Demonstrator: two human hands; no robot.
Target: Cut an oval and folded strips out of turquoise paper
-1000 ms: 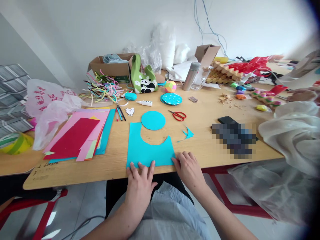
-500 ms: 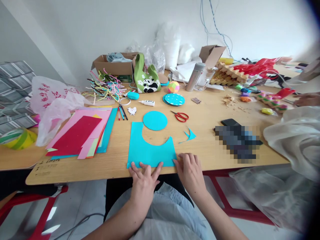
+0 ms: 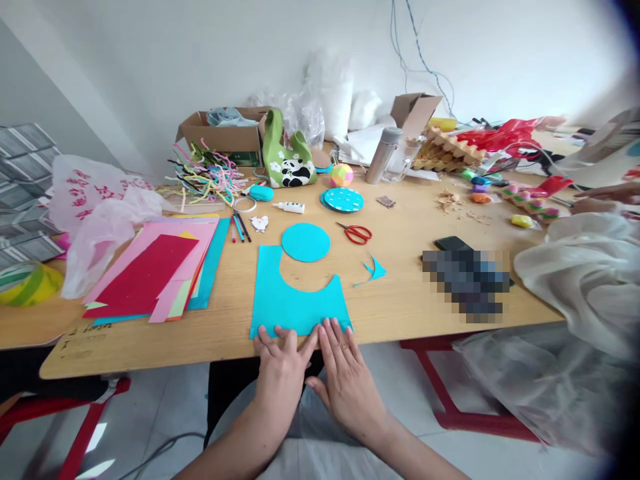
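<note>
At the far left a tape roll [image 3: 30,287] lies on an adjoining surface beside a plastic bag [image 3: 100,213]. A fanned paper stack [image 3: 155,273], red sheet uppermost, lies on the wooden surface [image 3: 410,293], with pipe cleaners [image 3: 205,177] and a box [image 3: 225,133] behind it. Pens [image 3: 240,227] lie just right of the stack. The cyan sheet [image 3: 297,300], with a half-round notch cut in its far edge, lies flat at the near edge of the surface. The left hand [image 3: 280,360] is palm down, fingers [image 3: 287,337] spread and extended, with the tips resting on the sheet's near edge; it grips nothing. The right hand [image 3: 345,373] lies just beside it, thumb close to the left hand, fingers [image 3: 333,333] straight and together, with the tips on the sheet's near right corner; it also grips nothing. A cyan disc [image 3: 305,241] lies just beyond the notch. Scissors [image 3: 357,233] lie right of the disc, and a cyan scrap [image 3: 375,269] lies nearer. A flask [image 3: 383,155] stands upright at the rear. At the far right, another person's hand [image 3: 600,197] rests among coloured pieces.
</note>
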